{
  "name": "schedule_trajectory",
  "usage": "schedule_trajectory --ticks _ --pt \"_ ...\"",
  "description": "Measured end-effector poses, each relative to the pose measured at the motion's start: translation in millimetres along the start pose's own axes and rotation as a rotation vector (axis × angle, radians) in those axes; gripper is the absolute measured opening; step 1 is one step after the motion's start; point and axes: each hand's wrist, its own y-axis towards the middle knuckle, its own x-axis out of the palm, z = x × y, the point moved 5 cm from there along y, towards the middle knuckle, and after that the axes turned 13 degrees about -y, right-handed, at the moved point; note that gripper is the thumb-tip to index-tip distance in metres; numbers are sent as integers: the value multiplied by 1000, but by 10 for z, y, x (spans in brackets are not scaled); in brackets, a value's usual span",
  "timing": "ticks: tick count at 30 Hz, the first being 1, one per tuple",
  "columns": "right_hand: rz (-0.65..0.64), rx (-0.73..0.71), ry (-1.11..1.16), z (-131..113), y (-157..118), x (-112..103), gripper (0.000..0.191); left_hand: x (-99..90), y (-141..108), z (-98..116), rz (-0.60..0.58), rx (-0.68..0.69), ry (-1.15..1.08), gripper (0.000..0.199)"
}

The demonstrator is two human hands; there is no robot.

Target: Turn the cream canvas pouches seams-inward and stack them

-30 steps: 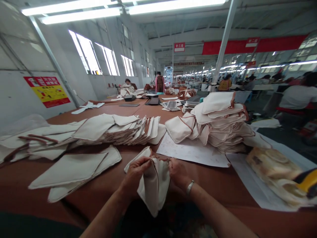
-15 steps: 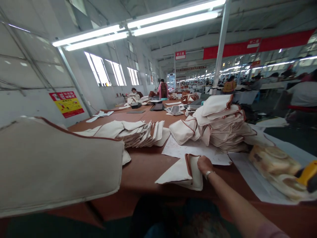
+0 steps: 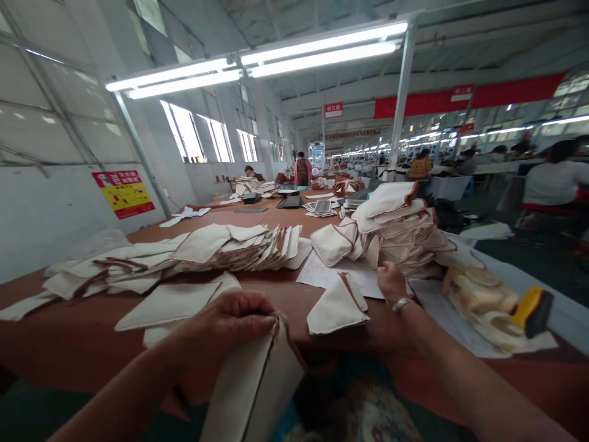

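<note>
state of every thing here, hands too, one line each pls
Left hand, closed on the held fabric piece
Held fabric piece, gripped near its top, hanging down
Right hand, fingers curled, grip unclear
Loose fabric piece, lying on the tabletop
Tall pile, stacked unevenly
White paper, partly covered
Ceiling lights, lit

Head-worn view, facing forward and down, close above brown table [image 3: 281, 288]

1 cream fabric piece [image 3: 257, 383], brown-edged, hanging tilted, pinched at top; 1 similar piece [image 3: 334, 312] lying folded farther right.
</note>
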Motion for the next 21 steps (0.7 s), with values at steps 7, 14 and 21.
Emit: schedule_trajectory --ticks 7,14,21 --pt "-942 -375 660 -923 -1611 -333 39 552 206 39 -239 211 86 22" --pt "-843 -508 483 -816 -2039 -475 25 646 283 -254 -221 175 69 27" --pt "-907 -377 446 -553 -2108 -375 34 808 213 -654 -215 58 -115 36"
